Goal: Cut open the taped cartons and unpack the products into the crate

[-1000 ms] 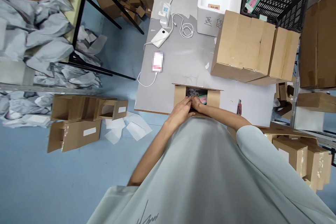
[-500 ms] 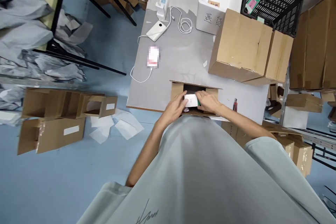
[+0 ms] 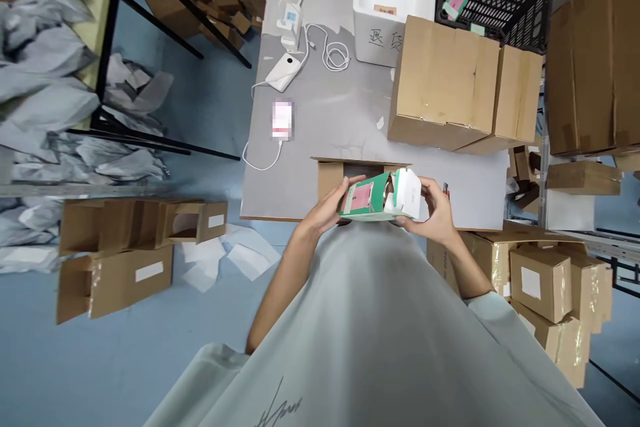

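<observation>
A green, pink and white retail box [image 3: 380, 196] is held up in front of my body, above an open cardboard carton [image 3: 331, 181] at the table's near edge. My left hand [image 3: 327, 208] is closed on the box's green end. Around its white end, which looks torn or partly opened, my right hand [image 3: 434, 212] is closed with thumb and fingers on either side. The retail box covers much of the carton's opening, so the carton's contents are hidden.
Two closed cartons [image 3: 445, 80] stand at the table's right, before a white bin [image 3: 375, 33] and a black crate [image 3: 525, 10]. A charger, power bank [image 3: 283, 72] and cables lie at left. A red-black tool [image 3: 446, 192] is partly hidden behind my right hand. Cartons [image 3: 537, 280] are stacked at lower right.
The retail box has come up out of the carton, and its green and pink side now shows. My right hand has shifted right to its white end. The view has turned slightly.
</observation>
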Demonstrator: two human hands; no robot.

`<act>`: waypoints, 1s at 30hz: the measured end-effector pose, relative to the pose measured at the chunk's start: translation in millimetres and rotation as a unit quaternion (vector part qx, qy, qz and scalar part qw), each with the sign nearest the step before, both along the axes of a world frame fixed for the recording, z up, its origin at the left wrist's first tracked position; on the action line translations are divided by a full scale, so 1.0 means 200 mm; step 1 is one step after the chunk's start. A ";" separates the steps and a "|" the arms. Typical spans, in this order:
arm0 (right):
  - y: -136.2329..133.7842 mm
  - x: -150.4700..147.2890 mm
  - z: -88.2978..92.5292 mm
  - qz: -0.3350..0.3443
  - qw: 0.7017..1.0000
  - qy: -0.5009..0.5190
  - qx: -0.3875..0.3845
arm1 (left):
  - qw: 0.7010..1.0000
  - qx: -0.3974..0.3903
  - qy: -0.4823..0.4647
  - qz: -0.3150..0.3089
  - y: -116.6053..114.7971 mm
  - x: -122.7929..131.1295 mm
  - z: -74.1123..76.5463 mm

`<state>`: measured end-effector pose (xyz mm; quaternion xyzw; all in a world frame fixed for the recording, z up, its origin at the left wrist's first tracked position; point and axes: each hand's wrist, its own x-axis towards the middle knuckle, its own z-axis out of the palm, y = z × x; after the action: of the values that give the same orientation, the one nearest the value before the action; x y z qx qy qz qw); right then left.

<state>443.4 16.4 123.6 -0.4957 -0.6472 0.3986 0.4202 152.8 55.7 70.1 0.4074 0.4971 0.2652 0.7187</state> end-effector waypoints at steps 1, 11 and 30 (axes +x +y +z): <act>0.00 0.01 -0.01 -0.005 1.000 0.020 -0.001 | 1.000 -0.009 -0.022 -0.011 0.01 0.00 0.02; -0.01 0.14 0.03 -0.065 0.995 -0.054 0.052 | 1.000 0.004 -0.016 -0.003 -0.01 0.05 0.01; 0.12 0.14 0.02 -0.211 0.965 0.157 -0.012 | 0.998 0.030 -0.038 0.051 -0.12 0.17 0.03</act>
<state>470.8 39.8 127.9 -0.5572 -0.4493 0.3817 0.5848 187.7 32.4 76.9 0.3925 0.4819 0.3317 0.7098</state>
